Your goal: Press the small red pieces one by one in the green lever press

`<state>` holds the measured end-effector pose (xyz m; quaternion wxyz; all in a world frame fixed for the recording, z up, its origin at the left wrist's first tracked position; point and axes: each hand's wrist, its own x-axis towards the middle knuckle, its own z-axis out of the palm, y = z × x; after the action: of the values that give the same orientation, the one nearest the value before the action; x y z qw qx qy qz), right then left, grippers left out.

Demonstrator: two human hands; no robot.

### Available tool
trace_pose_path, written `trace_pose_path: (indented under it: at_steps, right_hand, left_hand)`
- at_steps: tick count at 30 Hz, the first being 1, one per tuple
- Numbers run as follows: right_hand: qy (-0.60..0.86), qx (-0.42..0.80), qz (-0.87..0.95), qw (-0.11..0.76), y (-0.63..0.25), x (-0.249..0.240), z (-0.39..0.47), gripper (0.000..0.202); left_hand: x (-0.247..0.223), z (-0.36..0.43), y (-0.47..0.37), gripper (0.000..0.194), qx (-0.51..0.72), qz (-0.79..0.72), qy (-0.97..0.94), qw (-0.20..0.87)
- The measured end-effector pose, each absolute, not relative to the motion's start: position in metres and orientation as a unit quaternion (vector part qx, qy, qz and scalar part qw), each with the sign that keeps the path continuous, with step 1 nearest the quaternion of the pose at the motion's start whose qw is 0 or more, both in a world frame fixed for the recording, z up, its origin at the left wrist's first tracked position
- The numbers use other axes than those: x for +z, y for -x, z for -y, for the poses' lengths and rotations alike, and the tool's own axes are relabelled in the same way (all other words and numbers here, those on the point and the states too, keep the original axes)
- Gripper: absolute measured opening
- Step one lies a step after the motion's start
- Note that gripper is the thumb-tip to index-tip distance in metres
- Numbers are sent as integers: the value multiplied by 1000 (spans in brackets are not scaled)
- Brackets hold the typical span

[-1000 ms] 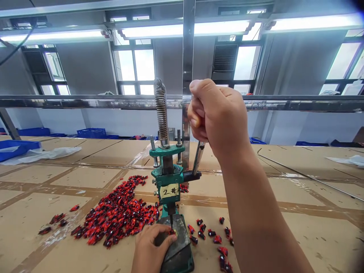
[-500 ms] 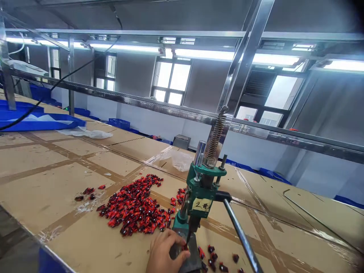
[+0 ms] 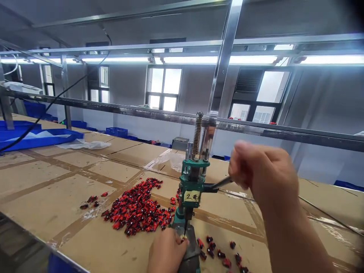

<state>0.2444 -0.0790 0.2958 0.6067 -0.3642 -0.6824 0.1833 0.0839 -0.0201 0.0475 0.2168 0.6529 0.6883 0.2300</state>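
A green hand press (image 3: 194,185) with a "2#" label stands on the table, a coil spring (image 3: 198,134) rising from its top. My right hand (image 3: 263,174) is closed round the end of the press lever (image 3: 223,183), which sticks out to the right, nearly level. Down at the press base (image 3: 191,248), my left hand (image 3: 167,251) pinches a small red-and-black part (image 3: 183,239) under the thin punch (image 3: 185,226). Fingers hide most of that part. Left of the press lies a large heap of similar red-and-black parts (image 3: 139,208).
Several loose parts (image 3: 218,253) lie right of the base, and a few (image 3: 92,199) far left. Blue trays (image 3: 42,140) and plastic film (image 3: 85,144) are at the back left. A metal frame post (image 3: 224,64) and rail rise behind the press.
My right hand has come into view on the lever, whose free end has swung up from pointing down toward me. My left hand stays at the base. The view has shifted slightly.
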Motion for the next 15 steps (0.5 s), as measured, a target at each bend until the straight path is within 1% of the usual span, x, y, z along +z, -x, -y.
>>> trace_pose_path:
  at_steps: [2,4,5,6,8,9,10,12,15]
  right_hand:
    - [348,248,638,640,-240,325,50,50]
    - [323,273,624,657,-236,339,30,49]
    - [315,274,625,660,-235,340,25,47]
    - [309,275,626,661,-235,339,22,46]
    - [300,269,628,665,-236,333,22,45]
    - [296,264,629,669,-237,330,23,45]
    - [289,259,630,672,-238,328,23,45]
    - [275,249,635,678,-239,325,24,45]
    - [263,245,644,676,-240,326,24,44]
  left_hand:
    - [39,25,-95,14,232,-673,-643,282]
    - [32,27,-99,20,240,-630,-654,344]
    - [31,26,-97,23,253,-612,-660,354]
    - [32,23,-90,26,271,-604,-663,349]
    - [39,10,-70,46,307,-632,-653,283]
    - [43,0,-59,46,318,-655,-643,237]
    - [47,-12,-48,37,322,-674,-637,193]
    - [51,-38,-33,25,281,-666,-676,141]
    - [49,-70,-31,6,236,-648,-710,142]
